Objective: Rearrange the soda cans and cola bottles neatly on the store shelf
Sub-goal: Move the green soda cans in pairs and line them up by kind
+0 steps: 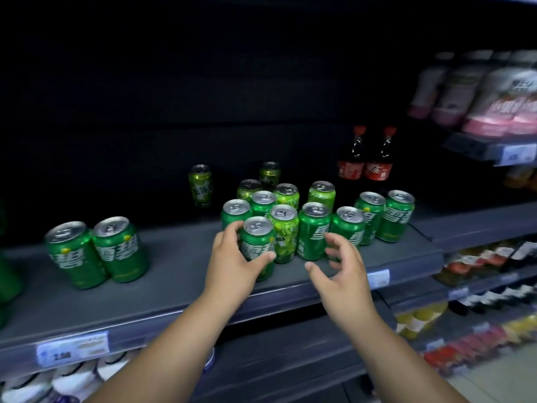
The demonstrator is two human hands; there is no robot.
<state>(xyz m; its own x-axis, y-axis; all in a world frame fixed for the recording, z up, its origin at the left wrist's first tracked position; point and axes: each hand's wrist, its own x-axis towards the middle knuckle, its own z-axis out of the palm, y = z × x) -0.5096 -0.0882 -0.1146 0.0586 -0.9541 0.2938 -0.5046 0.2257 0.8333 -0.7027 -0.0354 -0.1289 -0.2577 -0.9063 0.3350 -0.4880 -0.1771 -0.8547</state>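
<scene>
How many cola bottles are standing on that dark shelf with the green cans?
2. Side by side at back right of the shelf, behind the green cans: left cola bottle, right cola bottle. Others may hide in the dark.

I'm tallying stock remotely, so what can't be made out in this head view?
Head view:
- Dark green aluminium soda can: lower label covered by the gripping left hand.
- Two red-capped dark plastic cola bottles: bases lost in shadow behind cans.
- White paper price tag: print blurred.
- Pink-labelled bottles, upper right: motion-blurred.
- Green object, left edge: cut off.
</scene>
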